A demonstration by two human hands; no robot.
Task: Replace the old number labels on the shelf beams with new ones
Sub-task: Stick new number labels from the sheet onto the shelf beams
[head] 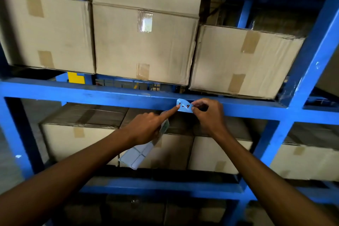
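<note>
A pale blue number label point(185, 106) with dark handwritten marks lies against the front of a blue shelf beam point(102, 95), partly curled away from it. My right hand point(209, 114) pinches the label's right edge between thumb and fingers. My left hand point(148, 126) points its index finger onto the label's left end, while its other fingers hold a sheet of pale blue blank labels point(139, 152) that hangs down below the hand.
Taped cardboard boxes point(145, 46) sit on the shelf above the beam, and more boxes point(77, 143) stand on the shelf below. A blue upright post point(308, 64) rises at the right. A lower blue beam point(161, 187) crosses under my forearms.
</note>
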